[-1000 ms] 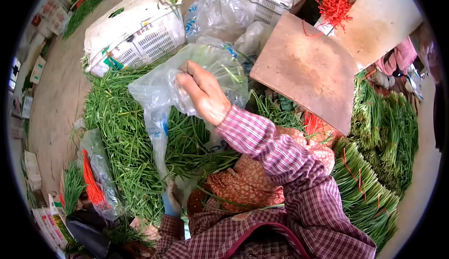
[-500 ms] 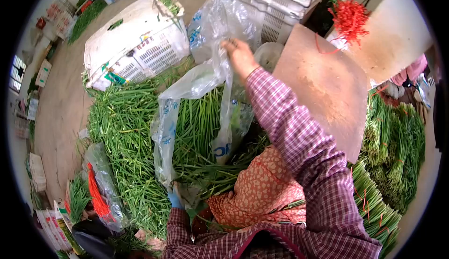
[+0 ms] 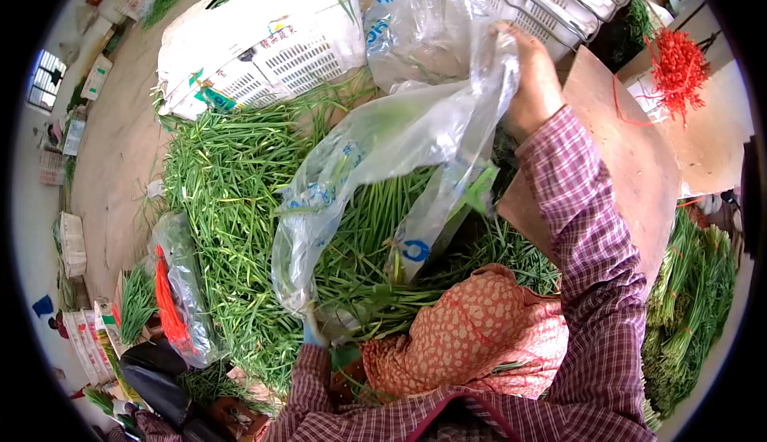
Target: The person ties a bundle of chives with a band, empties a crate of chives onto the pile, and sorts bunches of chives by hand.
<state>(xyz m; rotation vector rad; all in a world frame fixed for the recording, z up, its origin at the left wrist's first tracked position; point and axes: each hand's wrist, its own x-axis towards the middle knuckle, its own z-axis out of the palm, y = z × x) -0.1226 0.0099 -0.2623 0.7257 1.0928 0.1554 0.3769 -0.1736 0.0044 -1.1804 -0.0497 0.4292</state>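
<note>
My right hand (image 3: 534, 83) is closed round the gathered upper edge of a clear plastic bag (image 3: 343, 162) with blue print. The bag's rim forms a wide loop running down to my left hand (image 3: 313, 334). Low by my lap, that hand appears pinched on the lower rim; something pale blue covers its fingers, which are partly hidden. Long green leafy stalks (image 3: 379, 210) show through the loop. More loose green stalks (image 3: 232, 194) are heaped to the left. Over my knee lies an orange patterned cloth (image 3: 471, 314).
A white lidded crate (image 3: 264, 43) stands beyond the heap, beside another clear plastic bag (image 3: 423, 23). White slatted crates (image 3: 551, 3) rise behind. At right are a brown board (image 3: 607, 154), red ties (image 3: 679, 71) and bundled greens (image 3: 691, 290). Orange ties (image 3: 169, 298) lie at left.
My right hand has moved right and nearer to me, drawing the bag's upper rim with it and stretching the loop wider. The left hand keeps its hold. The view has shifted.
</note>
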